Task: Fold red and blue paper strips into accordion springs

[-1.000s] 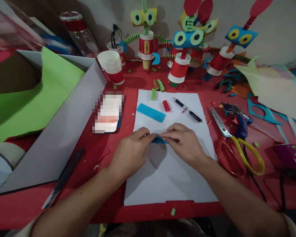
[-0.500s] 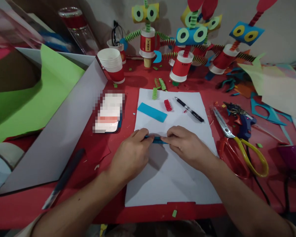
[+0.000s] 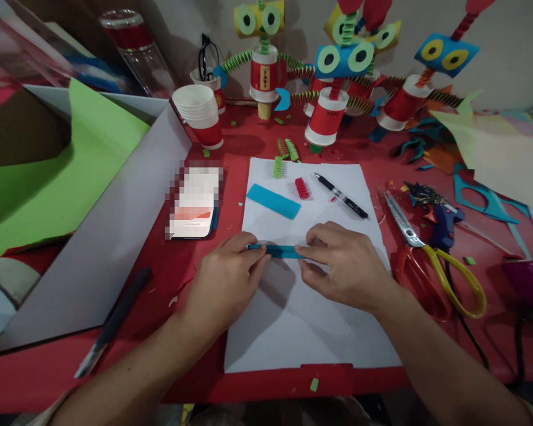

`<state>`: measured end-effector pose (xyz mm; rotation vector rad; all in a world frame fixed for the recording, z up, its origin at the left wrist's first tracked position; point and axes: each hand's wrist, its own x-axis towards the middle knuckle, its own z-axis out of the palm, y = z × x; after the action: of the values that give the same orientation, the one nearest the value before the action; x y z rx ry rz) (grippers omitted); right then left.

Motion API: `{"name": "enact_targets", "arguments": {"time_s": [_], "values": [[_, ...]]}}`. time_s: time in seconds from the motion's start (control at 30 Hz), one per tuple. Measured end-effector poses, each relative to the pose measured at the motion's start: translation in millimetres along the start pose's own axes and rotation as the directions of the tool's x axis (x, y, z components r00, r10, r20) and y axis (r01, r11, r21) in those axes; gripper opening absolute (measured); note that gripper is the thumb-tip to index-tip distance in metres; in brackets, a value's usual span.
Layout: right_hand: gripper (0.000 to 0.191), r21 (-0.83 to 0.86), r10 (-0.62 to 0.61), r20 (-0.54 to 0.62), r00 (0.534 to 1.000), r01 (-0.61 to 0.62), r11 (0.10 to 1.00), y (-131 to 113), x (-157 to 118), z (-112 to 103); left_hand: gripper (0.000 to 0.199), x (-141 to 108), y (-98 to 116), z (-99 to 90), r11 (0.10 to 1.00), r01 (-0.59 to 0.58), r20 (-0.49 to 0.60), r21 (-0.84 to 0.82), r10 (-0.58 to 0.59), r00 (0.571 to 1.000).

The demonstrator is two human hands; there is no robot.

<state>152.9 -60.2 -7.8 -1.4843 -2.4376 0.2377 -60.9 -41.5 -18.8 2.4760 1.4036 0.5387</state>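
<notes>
A narrow folded strip of blue paper [image 3: 282,251] is held level over the white board [image 3: 311,331]. My left hand [image 3: 231,272] pinches its left end, and my right hand [image 3: 344,263] has its right end between thumb and fingers. Just beyond the hands lies a flat blue paper rectangle [image 3: 273,201]. Near it are a red pleated paper piece [image 3: 302,189], a green pleated piece [image 3: 278,167] and a black pen [image 3: 341,196].
Scissors [image 3: 411,236] with red and yellow handles and a blue glue gun [image 3: 444,223] lie to the right. A phone [image 3: 193,204], a stack of paper cups [image 3: 199,115] and a grey-white box [image 3: 115,236] are at left. Several paper-cup robots [image 3: 326,118] stand behind.
My hands have moved apart along the folded blue strip, the left one sliding leftward, so more of the strip shows between them. The view has shifted slightly.
</notes>
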Motion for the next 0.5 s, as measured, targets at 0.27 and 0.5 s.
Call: {"name": "enact_targets", "arguments": {"time_s": [0.27,0.5], "values": [[0.017,0.202,0.133,-0.084,0.988,-0.113,0.973,1.5,4.7,12.5,0.008,13.3,-6.8,-4.7,0.956,0.175,0.042,-0.234,-0.169,0.985],[0.011,0.303,0.196,-0.023,0.98,-0.18,0.936,1.5,9.1,16.4,0.026,10.3,-8.7,-0.9,0.994,-0.11,-0.045,-0.027,0.109,0.993]]}}
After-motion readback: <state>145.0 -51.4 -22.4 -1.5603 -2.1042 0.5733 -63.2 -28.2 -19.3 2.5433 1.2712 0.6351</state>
